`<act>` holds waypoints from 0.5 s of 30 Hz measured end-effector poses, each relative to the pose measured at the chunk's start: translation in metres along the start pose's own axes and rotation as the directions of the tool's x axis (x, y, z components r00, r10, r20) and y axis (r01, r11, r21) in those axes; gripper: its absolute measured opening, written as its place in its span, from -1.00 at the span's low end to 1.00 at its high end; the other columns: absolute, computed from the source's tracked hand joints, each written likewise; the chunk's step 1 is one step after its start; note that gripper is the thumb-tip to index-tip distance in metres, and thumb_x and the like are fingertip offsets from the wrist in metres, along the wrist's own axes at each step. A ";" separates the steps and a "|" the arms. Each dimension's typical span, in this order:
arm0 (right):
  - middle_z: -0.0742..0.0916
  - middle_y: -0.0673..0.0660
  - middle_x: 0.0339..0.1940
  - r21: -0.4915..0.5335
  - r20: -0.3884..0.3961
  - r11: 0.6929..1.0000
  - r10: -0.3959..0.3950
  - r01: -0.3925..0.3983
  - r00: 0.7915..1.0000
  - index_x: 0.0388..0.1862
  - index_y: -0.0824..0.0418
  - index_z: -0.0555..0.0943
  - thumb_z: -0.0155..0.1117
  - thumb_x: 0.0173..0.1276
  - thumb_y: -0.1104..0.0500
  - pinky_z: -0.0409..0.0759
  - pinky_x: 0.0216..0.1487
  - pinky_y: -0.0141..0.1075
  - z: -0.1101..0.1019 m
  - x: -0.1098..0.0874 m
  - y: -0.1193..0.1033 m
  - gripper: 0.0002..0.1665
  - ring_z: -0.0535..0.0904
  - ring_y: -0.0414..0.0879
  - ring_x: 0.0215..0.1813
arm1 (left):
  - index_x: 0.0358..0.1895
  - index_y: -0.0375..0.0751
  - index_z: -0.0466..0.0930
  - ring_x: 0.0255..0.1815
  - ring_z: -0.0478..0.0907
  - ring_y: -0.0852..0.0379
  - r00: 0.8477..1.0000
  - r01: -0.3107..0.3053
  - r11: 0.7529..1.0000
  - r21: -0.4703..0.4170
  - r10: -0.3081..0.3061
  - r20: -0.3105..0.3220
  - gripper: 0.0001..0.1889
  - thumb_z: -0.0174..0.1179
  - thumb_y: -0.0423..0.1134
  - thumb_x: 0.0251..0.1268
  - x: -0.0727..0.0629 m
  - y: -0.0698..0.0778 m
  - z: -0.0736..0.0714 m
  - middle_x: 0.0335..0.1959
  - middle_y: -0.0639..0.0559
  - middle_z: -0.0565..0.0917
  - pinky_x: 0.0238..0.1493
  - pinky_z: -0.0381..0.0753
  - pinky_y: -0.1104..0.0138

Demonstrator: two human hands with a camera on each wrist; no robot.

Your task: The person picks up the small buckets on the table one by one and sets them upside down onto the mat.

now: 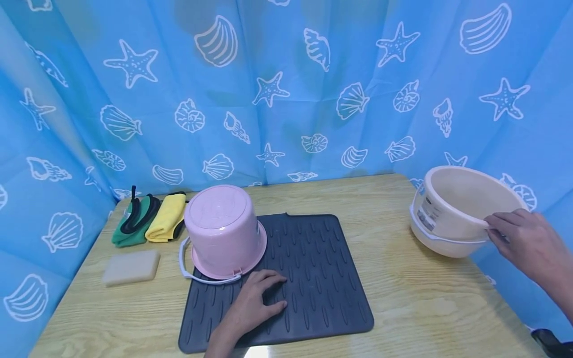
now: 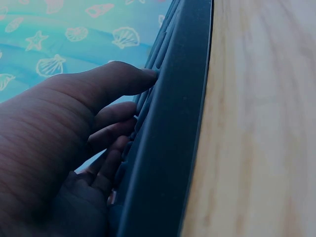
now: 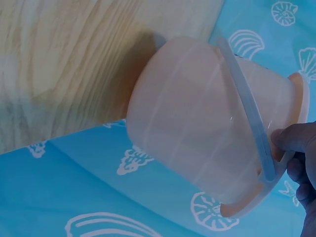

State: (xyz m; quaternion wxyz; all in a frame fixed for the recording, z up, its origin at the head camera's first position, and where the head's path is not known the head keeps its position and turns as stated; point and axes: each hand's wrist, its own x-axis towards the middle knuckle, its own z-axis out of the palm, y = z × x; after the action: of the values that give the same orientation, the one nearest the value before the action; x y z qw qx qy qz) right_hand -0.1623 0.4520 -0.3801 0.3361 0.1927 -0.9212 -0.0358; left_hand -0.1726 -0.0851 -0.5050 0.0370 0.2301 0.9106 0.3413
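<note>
A cream bucket (image 1: 452, 209) with a pale handle leans at the table's right edge, its mouth up. My right hand (image 1: 524, 238) pinches its rim on the near right side, thumb outside by the handle's end, as the right wrist view shows on the bucket (image 3: 197, 113). My left hand (image 1: 255, 298) rests on a black ribbed drying mat (image 1: 309, 248), fingers loosely bent and holding nothing. In the left wrist view, the thumb touches the mat (image 2: 173, 98) near its edge. Just beyond that hand a pink bucket (image 1: 224, 233) stands upside down, partly on the mat, its handle lying toward me.
At the back left lie a folded green cloth (image 1: 134, 221) with black trim and a yellow cloth (image 1: 166, 216). A pale sponge block (image 1: 132, 267) sits in front of them. Blue shell-print curtains (image 1: 286, 89) enclose the wooden table (image 1: 416, 298). A black object (image 1: 548, 340) shows at the lower right.
</note>
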 end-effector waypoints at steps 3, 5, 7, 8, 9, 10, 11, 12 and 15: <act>0.72 0.43 -0.37 0.008 0.005 1.000 0.003 -0.003 1.000 -0.30 0.52 0.69 0.30 0.44 0.09 0.47 -0.22 0.19 -0.003 0.005 -0.005 -0.57 0.58 0.32 -0.29 | 0.20 0.06 0.64 0.22 0.38 0.10 1.000 0.010 1.000 -0.001 -0.010 0.007 -0.50 0.43 0.01 0.17 0.000 0.000 0.000 0.19 0.17 0.53 0.27 0.46 0.04; 0.72 0.43 -0.34 0.014 0.015 1.000 0.004 -0.004 1.000 -0.29 0.52 0.69 0.52 0.01 0.41 0.48 -0.17 0.21 -0.006 0.007 -0.010 -0.72 0.58 0.33 -0.27 | 0.20 0.06 0.64 0.22 0.38 0.09 1.000 0.010 1.000 -0.004 -0.010 0.011 -0.50 0.43 0.00 0.17 0.001 0.000 0.000 0.20 0.16 0.53 0.27 0.46 0.04; 0.72 0.43 -0.33 0.017 0.020 1.000 0.013 -0.013 1.000 -0.29 0.51 0.69 0.53 -0.22 0.51 0.46 -0.15 0.22 -0.007 0.010 -0.014 -0.60 0.57 0.33 -0.24 | 0.20 0.06 0.64 0.22 0.38 0.09 1.000 0.008 1.000 -0.006 -0.008 0.012 -0.50 0.43 0.00 0.17 0.001 0.000 0.000 0.20 0.16 0.53 0.27 0.46 0.04; 0.72 0.42 -0.32 0.017 0.020 1.000 0.013 -0.013 1.000 -0.29 0.50 0.69 0.54 -0.21 0.50 0.46 -0.16 0.21 -0.008 0.010 -0.016 -0.61 0.58 0.32 -0.23 | 0.20 0.05 0.64 0.22 0.38 0.09 1.000 0.006 1.000 -0.006 -0.006 0.012 -0.51 0.43 0.00 0.18 0.001 0.000 0.000 0.20 0.15 0.54 0.27 0.46 0.04; 0.72 0.42 -0.32 0.020 0.020 1.000 0.010 -0.011 1.000 -0.29 0.49 0.70 0.52 -0.17 0.48 0.46 -0.18 0.21 -0.008 0.011 -0.017 -0.64 0.58 0.32 -0.23 | 0.20 0.05 0.64 0.22 0.38 0.09 1.000 0.004 1.000 -0.006 -0.004 0.011 -0.51 0.43 0.00 0.18 0.001 0.000 0.000 0.20 0.15 0.54 0.27 0.46 0.04; 0.73 0.41 -0.32 0.022 0.016 1.000 0.006 -0.006 1.000 -0.29 0.48 0.70 0.50 0.06 0.35 0.46 -0.18 0.20 -0.008 0.012 -0.018 -0.75 0.58 0.31 -0.23 | 0.20 0.05 0.64 0.23 0.38 0.09 1.000 0.004 1.000 -0.005 -0.003 0.011 -0.51 0.43 0.00 0.18 0.001 0.000 0.000 0.20 0.16 0.53 0.28 0.46 0.04; 0.72 0.40 -0.33 0.022 0.012 1.000 0.005 -0.005 1.000 -0.29 0.47 0.70 0.42 0.28 0.20 0.45 -0.19 0.20 -0.008 0.013 -0.020 -0.71 0.58 0.30 -0.23 | 0.20 0.06 0.64 0.23 0.38 0.09 1.000 0.003 1.000 -0.005 -0.003 0.011 -0.51 0.43 0.01 0.18 0.001 -0.001 0.000 0.20 0.16 0.53 0.28 0.46 0.04; 0.72 0.39 -0.33 0.026 0.006 1.000 0.001 -0.001 1.000 -0.30 0.47 0.70 0.28 0.46 0.03 0.45 -0.22 0.19 -0.008 0.014 -0.020 -0.55 0.58 0.29 -0.24 | 0.20 0.06 0.64 0.23 0.38 0.09 1.000 0.002 1.000 -0.004 -0.002 0.010 -0.51 0.43 0.01 0.18 0.001 -0.001 0.000 0.19 0.16 0.53 0.28 0.45 0.04; 0.73 0.36 -0.36 0.029 -0.021 0.999 -0.023 0.024 1.000 -0.33 0.44 0.71 -0.38 0.60 -0.34 0.44 -0.29 0.13 -0.008 0.018 -0.023 -0.01 0.59 0.26 -0.28 | 0.20 0.06 0.64 0.23 0.38 0.09 1.000 -0.002 1.000 -0.002 0.002 0.009 -0.51 0.43 0.01 0.18 0.000 -0.001 0.000 0.20 0.16 0.53 0.28 0.45 0.05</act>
State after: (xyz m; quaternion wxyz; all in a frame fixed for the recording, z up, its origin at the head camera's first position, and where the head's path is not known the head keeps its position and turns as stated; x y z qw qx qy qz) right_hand -0.1623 0.4248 -0.3677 0.3421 0.2087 -0.9159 -0.0241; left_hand -0.1733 -0.0857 -0.5058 0.0409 0.2325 0.9099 0.3412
